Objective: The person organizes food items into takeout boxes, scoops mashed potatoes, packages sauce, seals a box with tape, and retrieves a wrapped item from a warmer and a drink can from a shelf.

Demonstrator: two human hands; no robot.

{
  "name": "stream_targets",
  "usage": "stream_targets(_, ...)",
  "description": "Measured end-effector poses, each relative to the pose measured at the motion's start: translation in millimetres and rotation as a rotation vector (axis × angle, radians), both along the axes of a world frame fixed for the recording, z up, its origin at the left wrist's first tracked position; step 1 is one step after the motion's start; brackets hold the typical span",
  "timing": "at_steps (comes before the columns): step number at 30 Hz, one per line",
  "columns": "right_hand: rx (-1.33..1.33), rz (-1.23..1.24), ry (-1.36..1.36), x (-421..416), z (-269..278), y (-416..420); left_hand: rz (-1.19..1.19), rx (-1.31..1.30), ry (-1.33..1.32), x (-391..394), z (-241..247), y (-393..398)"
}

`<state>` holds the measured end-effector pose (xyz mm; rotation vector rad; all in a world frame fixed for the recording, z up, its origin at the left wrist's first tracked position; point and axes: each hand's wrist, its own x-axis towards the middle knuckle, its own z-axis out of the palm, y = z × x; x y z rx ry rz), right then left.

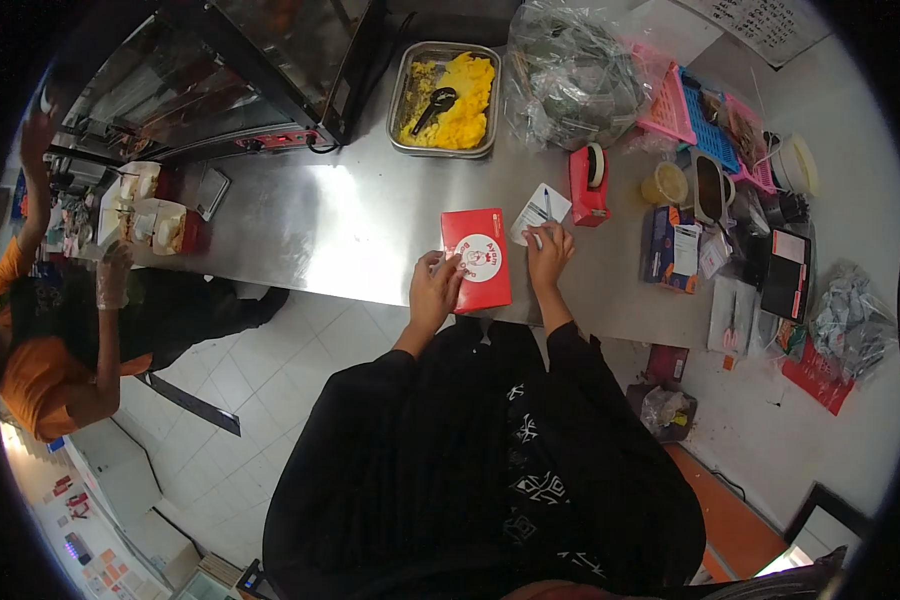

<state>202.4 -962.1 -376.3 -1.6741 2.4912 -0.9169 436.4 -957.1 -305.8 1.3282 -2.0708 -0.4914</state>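
A closed red cardboard food box [476,292] with a round white logo lies at the front edge of the steel counter [270,240]. My left hand [435,289] rests on its left side, thumb and fingers on the lid. Just right of the box, my right hand [551,255] has its fingertips at the lower edge of a white printed slip [529,214]; whether they pinch it cannot be told. A blue pen [547,202] lies on the slip. Beside it stands a red tape dispenser [589,202] with a roll of tape.
A steel tray [403,142] of yellow food with a black spoon stands at the back. Left are a glass display warmer [277,142], open filled boxes [169,225] and a co-worker in orange sleeves [45,382]. Plastic bags [570,82], baskets [667,105] and a blue box [660,247] stand right.
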Motion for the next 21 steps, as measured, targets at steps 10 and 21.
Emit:
stream_targets(10, -0.065, -0.022, 0.017, 1.7, 8.2, -5.2, -0.003, 0.124, 0.070, 2.0, -7.3, 3.0)
stream_targets(21, -0.036, -0.119, -0.001, -3.9, 3.1, -18.3, -0.042, 0.122, 0.080, -5.7, -9.6, 1.4)
